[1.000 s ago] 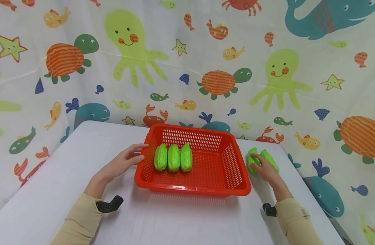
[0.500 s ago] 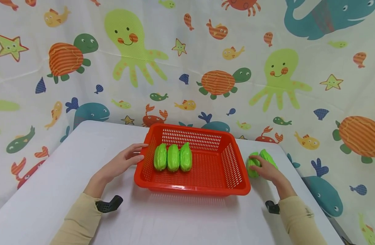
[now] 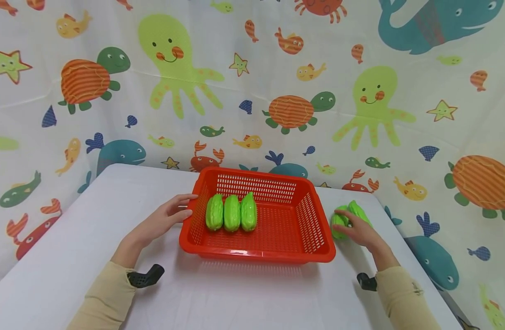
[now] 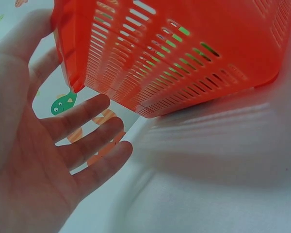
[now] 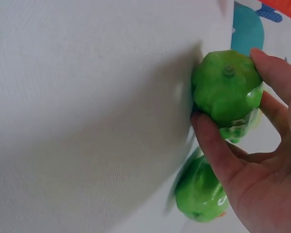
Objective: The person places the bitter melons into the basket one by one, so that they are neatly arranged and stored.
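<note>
A red plastic basket (image 3: pixel 256 255) sits on the white table, with three ribbed green gourds (image 3: pixel 232 214) side by side in its left half. My left hand (image 3: pixel 170 220) touches the basket's left rim with its fingertips, and in the left wrist view its lower fingers (image 4: pixel 94 141) stretch out beside the perforated wall. To the right of the basket, my right hand (image 3: pixel 361 231) grips another green gourd (image 5: pixel 228 87) between thumb and fingers. One more gourd (image 3: pixel 359 211) lies on the table close by, partly behind that hand.
A curtain (image 3: pixel 236 91) printed with sea animals hangs behind the table (image 3: pixel 161 302). The table's right edge runs just beyond the right hand. Black wrist devices (image 3: pixel 147 276) are strapped at both sleeves.
My right hand has closed round the nearer gourd and drawn it slightly toward me. My left hand and the basket keep their places; the head view has shifted a little.
</note>
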### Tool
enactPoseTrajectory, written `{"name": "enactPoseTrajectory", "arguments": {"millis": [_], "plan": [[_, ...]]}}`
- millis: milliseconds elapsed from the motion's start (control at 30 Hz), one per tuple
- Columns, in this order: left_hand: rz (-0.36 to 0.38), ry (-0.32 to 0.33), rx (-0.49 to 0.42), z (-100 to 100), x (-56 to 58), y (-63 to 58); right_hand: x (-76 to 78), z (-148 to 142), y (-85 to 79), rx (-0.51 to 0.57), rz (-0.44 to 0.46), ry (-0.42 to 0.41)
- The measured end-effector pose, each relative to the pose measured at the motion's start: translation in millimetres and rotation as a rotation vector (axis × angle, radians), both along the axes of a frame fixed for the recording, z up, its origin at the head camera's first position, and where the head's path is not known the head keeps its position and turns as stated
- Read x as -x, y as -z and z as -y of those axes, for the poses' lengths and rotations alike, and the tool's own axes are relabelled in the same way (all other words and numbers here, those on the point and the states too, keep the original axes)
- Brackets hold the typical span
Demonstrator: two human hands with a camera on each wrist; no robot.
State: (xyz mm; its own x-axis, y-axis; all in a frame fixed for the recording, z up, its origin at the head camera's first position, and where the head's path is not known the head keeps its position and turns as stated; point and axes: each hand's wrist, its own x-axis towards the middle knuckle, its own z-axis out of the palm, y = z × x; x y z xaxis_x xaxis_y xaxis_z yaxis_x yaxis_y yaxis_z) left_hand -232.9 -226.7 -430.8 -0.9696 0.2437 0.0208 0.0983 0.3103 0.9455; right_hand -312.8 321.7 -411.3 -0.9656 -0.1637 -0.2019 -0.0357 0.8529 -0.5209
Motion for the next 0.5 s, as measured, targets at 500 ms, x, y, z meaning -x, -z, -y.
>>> {"name": "enactPoseTrajectory", "arguments": {"millis": [500], "plan": [[-0.002,0.003,-0.005,-0.8,-0.7,0.2,1.1,8.2,-32.7,0.046,-0.063,0.097]]}}
